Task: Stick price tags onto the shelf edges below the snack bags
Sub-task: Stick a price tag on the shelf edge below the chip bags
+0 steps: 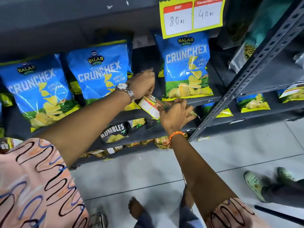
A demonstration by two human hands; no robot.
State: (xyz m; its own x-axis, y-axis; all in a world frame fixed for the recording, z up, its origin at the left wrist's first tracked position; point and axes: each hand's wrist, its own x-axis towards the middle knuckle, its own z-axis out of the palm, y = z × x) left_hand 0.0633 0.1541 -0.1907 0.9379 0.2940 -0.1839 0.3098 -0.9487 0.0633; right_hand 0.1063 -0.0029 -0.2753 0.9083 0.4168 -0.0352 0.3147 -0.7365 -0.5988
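A yellow price tag (150, 106) with red-and-white boxes is held between both hands at the dark shelf edge (202, 100), just below and left of the right blue Crunchex bag (186, 66). My left hand (144, 85), with a silver watch, pinches the tag's upper left corner. My right hand (175, 113), with an orange wrist thread, grips its right end. Two more blue Crunchex bags (98, 71) stand to the left. A filled-in tag (192, 15) reading 80 and 40 hangs from the shelf above.
Dark Rumbles bags (115, 131) and gold packets fill the lower shelves. A perforated grey upright (243, 79) divides this rack from the one at right. Another person's feet in green clogs (256, 181) stand on the tiled floor at lower right.
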